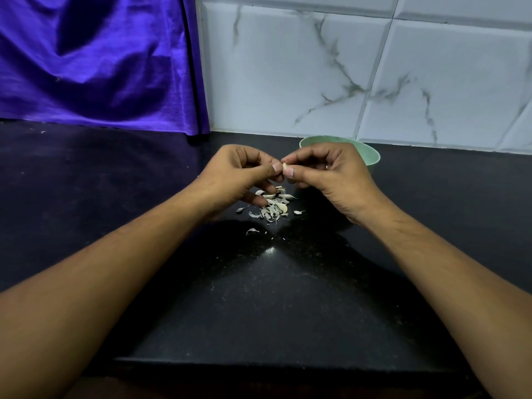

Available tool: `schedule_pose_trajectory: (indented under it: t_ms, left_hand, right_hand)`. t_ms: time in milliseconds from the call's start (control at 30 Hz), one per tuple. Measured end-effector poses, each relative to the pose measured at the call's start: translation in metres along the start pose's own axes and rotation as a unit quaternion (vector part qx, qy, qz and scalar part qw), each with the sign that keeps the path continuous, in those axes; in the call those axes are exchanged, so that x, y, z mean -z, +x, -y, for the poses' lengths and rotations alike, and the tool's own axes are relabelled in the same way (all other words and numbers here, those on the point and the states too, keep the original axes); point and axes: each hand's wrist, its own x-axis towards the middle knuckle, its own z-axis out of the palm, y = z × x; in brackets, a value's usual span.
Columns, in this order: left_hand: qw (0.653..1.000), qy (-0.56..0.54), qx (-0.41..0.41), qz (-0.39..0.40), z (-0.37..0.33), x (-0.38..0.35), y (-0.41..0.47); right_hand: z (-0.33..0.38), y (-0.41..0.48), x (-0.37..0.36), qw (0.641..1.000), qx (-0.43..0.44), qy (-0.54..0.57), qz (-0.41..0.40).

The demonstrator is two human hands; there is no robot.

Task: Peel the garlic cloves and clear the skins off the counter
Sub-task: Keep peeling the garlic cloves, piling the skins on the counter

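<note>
Presently, the left hand (244, 175) and the right hand (328, 175) meet fingertip to fingertip above the black counter (273, 298), with a single garlic clove (286, 167) pinched between them. The left thumb and curled forefinger close on the clove's left side; the right thumb and forefinger close on its right side. Only a small pale part of the clove shows between the thumbnails, and whether skin remains on it cannot be told. The other fingers of both hands are curled under. A ring (328, 167) sits on one finger of the right hand.

Directly below the grip, on the counter, lies a loose heap of garlic skins (273, 207), partly under the left hand's lower fingers. A few stray pieces lie just beside the heap on either side. One curled skin (252, 231) lies apart, nearer the person than the grip.

Behind the right hand stands a green bowl (371, 155); the hand hides most of it, and its contents are not visible. Beyond the grip to the left hangs a purple cloth (100, 61); beyond it to the right is a marble-pattern tiled wall (374, 67).
</note>
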Motion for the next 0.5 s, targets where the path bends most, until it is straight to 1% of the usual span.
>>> schedule_pose_trajectory:
  t_ms: [233,500]
  left_hand:
    - [1.0,-0.004,0.002,-0.002,-0.002,0.0,-0.0004]
    - [0.999,0.028,-0.006,-0.027,0.0006,-0.0031,0.0008]
  right_hand:
    - [0.0,0.0,0.0003,1.0,-0.005,-0.003,-0.005]
    - [-0.0002,-0.0012,-0.0016,1.0,-0.022,0.007,0.013]
